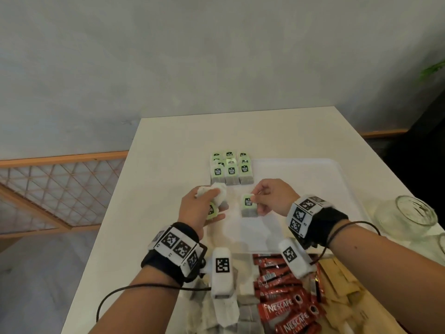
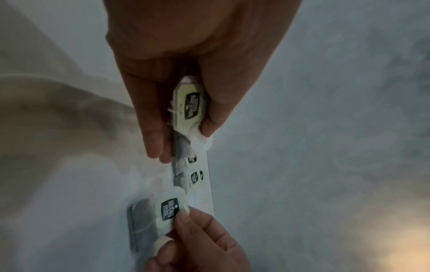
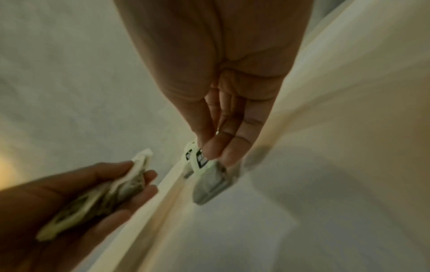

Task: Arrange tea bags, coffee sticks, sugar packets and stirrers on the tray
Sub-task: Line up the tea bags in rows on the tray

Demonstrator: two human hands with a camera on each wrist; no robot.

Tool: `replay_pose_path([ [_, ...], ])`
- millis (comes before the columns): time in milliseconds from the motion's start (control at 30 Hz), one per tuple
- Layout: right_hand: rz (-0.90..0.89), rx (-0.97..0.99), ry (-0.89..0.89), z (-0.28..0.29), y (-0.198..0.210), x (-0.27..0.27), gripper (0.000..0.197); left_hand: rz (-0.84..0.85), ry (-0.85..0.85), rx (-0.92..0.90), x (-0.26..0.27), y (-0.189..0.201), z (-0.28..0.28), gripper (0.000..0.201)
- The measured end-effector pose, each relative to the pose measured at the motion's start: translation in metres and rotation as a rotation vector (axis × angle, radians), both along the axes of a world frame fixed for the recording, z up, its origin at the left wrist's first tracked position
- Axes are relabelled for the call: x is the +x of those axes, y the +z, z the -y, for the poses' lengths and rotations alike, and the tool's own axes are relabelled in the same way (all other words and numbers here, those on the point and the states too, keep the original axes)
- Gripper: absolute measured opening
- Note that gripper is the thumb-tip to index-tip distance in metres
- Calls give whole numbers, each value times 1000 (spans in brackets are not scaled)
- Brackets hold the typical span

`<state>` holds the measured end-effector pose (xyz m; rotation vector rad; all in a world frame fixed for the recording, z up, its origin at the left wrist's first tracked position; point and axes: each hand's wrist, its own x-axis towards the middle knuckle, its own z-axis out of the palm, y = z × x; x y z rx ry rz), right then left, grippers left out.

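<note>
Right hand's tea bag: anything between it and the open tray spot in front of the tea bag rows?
Nothing visible. The right hand pinches a tea bag over bare tray, just short of the placed tea bags. The left hand, holding a bunch of tea bags, sits off to the side, not in the path.

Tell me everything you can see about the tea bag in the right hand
The tea bag is a small flat pouch of greyish filter paper, dark contents showing through, with a pale green paper tag bearing a black label over its upper part. The right hand pinches it at the tag between thumb and fingertips. It hangs just above the white tray, near its left edge, in front of the rows of matching tea bags; whether its lower edge touches the tray is unclear. The label text is too blurred to read.
</note>
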<state>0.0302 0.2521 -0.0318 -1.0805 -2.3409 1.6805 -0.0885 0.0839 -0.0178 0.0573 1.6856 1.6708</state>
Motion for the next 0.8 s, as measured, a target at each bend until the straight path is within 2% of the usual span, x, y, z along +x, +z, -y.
replay_pose_path([
  [100, -24, 109, -24, -5, -3, -24, 7, 6, 23, -2, -21, 0, -3, 13],
  [233, -84, 72, -68, -4, -8, -54, 4, 34, 44, -1, -43, -2, -3, 14],
  [433, -28, 285, 26, -6, -11, -90, 5, 51, 107, 28, -57, -9, 3, 14],
  [667, -41, 369, 47, -8, -5, -112, 5, 60, 124, 51, -60, -13, 5, 15],
  [800, -31, 372, 29, -9, -2, -110, 9, 12, 48, 32, -55, -11, 4, 12],
])
